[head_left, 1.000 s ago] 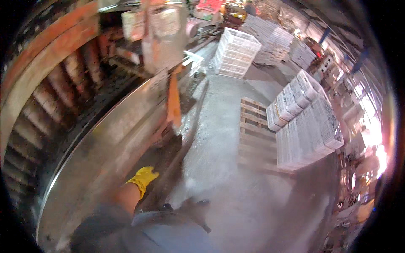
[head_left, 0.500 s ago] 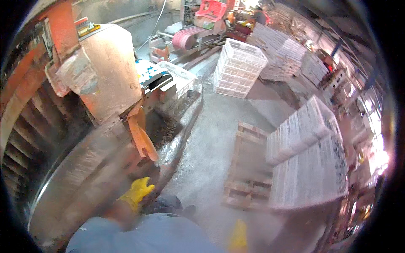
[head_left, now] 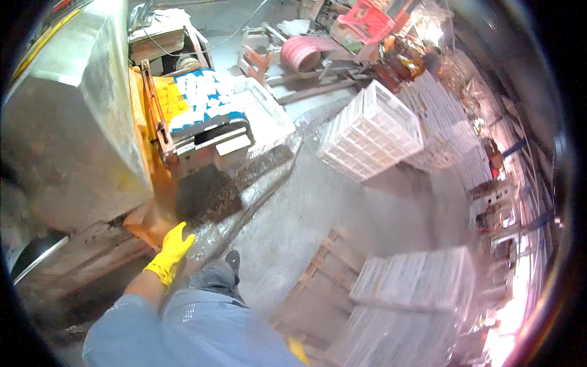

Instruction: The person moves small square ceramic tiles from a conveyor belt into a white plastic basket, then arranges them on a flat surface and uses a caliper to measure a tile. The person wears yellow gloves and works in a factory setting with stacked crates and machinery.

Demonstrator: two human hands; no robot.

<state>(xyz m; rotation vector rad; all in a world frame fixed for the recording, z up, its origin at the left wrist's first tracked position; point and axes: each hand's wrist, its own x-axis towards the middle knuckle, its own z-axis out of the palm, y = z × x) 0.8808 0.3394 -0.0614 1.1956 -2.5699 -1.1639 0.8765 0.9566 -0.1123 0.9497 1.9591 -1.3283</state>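
Observation:
My left hand (head_left: 172, 252), in a yellow rubber glove, hangs beside a machine with its thumb apart from the fingers and nothing in its grasp. Closest to it is the orange lower edge (head_left: 150, 223) of the machine; I see no clear contact. At the bottom edge my right hand (head_left: 298, 351), gloved in yellow too, shows only as a blurred sliver, so its fingers cannot be made out. Ahead, a belt carries yellow and blue-and-white pieces (head_left: 205, 95). A white plastic crate (head_left: 278, 122) stands at the belt's right side.
White crates (head_left: 370, 131) form a stack ahead on the concrete floor. To my right stand a wooden pallet (head_left: 324, 263) and a large pale stack (head_left: 416, 281). A big metal housing (head_left: 73, 134) rises on the left. A red crate (head_left: 367, 21) and a pink roll (head_left: 306, 54) lie farther back.
My view has swung, and I am nearer the belt and crates. The left glove has passed along the machine's side. Less of the right glove shows at the lower edge.

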